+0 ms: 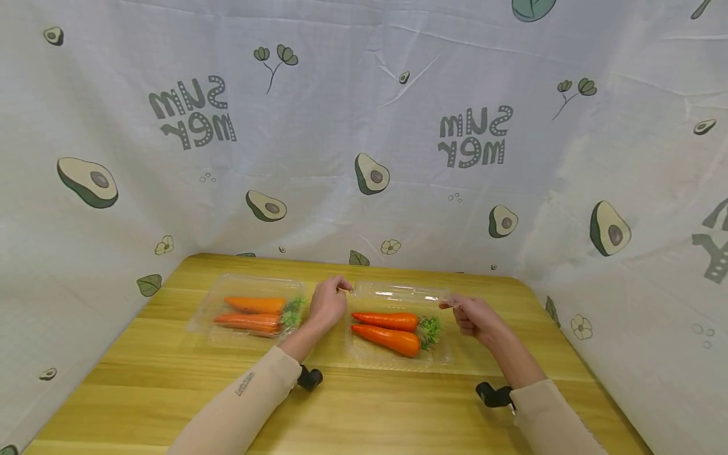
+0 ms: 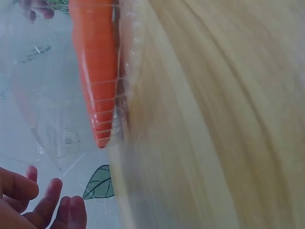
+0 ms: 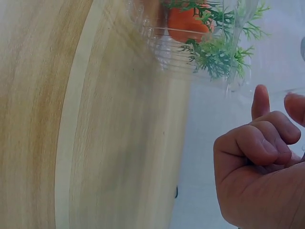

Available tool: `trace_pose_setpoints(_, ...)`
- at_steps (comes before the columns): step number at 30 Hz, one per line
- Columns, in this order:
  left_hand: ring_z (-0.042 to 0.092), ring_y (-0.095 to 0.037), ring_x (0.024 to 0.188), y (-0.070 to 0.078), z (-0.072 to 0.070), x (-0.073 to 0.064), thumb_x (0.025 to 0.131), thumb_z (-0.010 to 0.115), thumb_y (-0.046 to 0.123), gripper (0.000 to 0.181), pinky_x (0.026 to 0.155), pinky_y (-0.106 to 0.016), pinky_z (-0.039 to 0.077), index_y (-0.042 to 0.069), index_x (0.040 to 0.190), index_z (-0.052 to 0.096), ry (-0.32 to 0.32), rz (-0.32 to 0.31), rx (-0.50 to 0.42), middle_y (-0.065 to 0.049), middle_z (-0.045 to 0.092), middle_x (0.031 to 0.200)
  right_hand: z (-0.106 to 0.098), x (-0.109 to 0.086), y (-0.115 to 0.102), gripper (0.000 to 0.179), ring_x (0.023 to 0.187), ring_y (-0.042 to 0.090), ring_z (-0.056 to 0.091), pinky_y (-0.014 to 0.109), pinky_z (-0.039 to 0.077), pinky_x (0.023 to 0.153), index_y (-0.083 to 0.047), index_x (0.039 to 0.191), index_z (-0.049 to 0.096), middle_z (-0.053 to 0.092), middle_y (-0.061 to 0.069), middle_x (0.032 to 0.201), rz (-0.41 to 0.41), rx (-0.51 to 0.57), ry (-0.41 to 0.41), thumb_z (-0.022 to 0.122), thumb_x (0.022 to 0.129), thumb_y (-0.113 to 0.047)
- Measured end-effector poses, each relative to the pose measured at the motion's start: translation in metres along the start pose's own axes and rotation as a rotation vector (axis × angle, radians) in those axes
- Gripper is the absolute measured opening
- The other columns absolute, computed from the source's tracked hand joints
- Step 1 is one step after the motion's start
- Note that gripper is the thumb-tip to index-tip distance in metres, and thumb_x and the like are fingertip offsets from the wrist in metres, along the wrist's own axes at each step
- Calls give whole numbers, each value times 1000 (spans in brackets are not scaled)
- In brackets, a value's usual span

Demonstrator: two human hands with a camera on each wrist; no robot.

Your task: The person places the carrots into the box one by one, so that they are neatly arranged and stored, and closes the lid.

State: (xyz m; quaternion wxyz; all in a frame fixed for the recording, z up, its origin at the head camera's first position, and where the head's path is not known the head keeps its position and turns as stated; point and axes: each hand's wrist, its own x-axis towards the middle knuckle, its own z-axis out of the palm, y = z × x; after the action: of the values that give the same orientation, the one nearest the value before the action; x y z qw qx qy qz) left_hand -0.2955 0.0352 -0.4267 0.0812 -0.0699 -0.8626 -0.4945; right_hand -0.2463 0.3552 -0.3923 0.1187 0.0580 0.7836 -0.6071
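A clear plastic container (image 1: 398, 364) holds two orange carrots (image 1: 389, 339) with green tops (image 1: 430, 331); its transparent lid (image 1: 400, 292) stands raised along the far side. My left hand (image 1: 328, 300) is at the lid's left corner, thumb and forefinger close together at its edge, the other fingers loose in the left wrist view. At the right corner, my right hand (image 1: 474, 314) pinches the lid's edge between thumb and forefinger. Its other fingers (image 3: 257, 143) are curled in the right wrist view. Glare and clear plastic hide the exact contact.
To the left lies a second clear container (image 1: 199, 319), its lid over more carrots (image 1: 250, 322) with green tops. Both containers rest on a wooden table (image 1: 392, 411). A white curtain (image 1: 318, 126) printed with avocados hangs behind and at the sides.
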Motion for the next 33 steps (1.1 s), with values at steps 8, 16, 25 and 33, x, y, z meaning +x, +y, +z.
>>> trace_pose_setpoints(8, 53, -23, 73, 7, -5, -10, 102, 41, 11, 35, 67, -38, 47, 10, 111, 74, -54, -141, -199, -11, 69, 126, 0, -6, -1, 44, 46, 7, 25, 23, 26, 48, 7, 127, 60, 27, -10, 53, -2, 11, 11, 45, 107, -29)
trace_pose_setpoints(16, 49, -37, 137, 15, -11, -23, 102, 47, 34, 42, 114, -55, 36, 8, 126, 70, -113, -167, -282, -14, 61, 141, 0, -10, 2, 25, 46, 6, 25, 22, 26, 47, -10, 105, 73, 25, -10, 53, -28, 0, 25, 53, 102, -23)
trace_pose_setpoints(25, 45, -39, 140, 14, -19, -37, 103, 46, 31, 47, 116, -57, 32, 8, 142, 58, -212, -137, -249, -14, 56, 146, 3, -19, 1, 32, 46, 8, 21, 24, 25, 47, 0, 109, 67, 26, -9, 52, -46, -86, 35, 50, 105, -27)
trace_pose_setpoints(33, 46, -41, 138, 12, -28, -48, 102, 50, 27, 45, 107, -60, 40, 14, 146, 55, -263, -91, -182, -16, 51, 149, 4, -28, 3, 51, 45, 9, 19, 24, 23, 46, 8, 137, 55, 26, -7, 54, -54, -172, 22, 53, 105, -32)
